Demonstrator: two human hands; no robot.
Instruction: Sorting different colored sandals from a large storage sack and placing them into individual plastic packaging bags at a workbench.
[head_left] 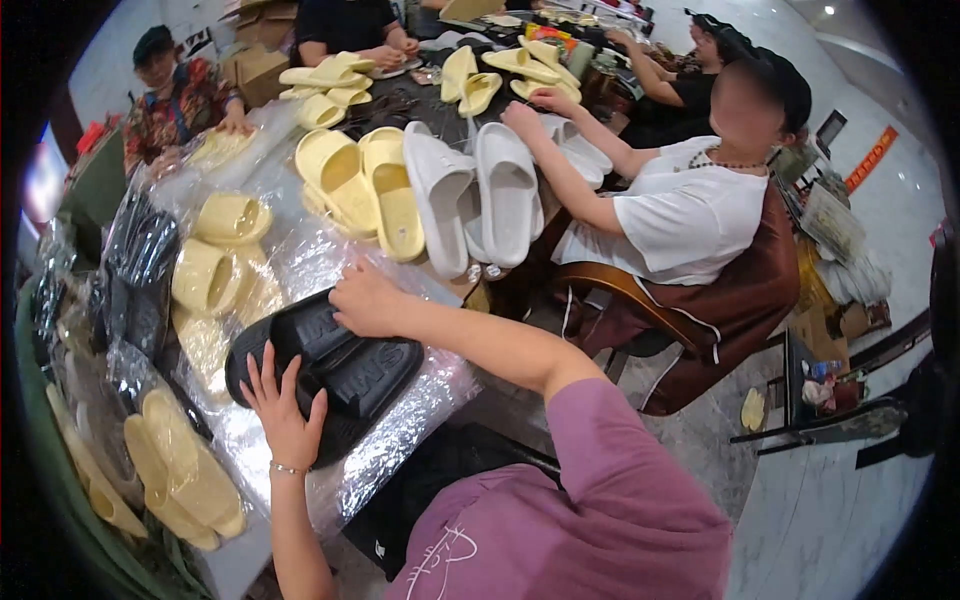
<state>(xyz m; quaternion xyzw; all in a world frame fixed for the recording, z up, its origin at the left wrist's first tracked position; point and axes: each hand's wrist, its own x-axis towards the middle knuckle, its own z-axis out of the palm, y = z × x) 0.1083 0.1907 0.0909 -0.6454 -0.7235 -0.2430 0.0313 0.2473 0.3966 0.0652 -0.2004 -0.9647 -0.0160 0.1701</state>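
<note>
A pair of black slide slippers (350, 375) lies in front of me on a sheet of clear plastic bags (270, 440). My left hand (285, 415) rests on the near left part of the pair, its fingers spread and stretched out; a thin bracelet circles the wrist. At the far edge, my right hand (365, 300) is closed with its fingers curled over one black slipper's rim. Just beyond my right hand stand yellow slippers (335, 180) and light grey slippers (505, 190). Bagged yellow slippers (215, 270) lie to the left of the black pair.
Wrapped yellow slippers (180, 465) and black slippers in plastic (140, 260) crowd the left side. A person in a white top (690, 215) sits at the right, reaching toward grey slippers. Others work along the far side, near more yellow slippers (480, 90). A brown chair (730, 300) stands at right.
</note>
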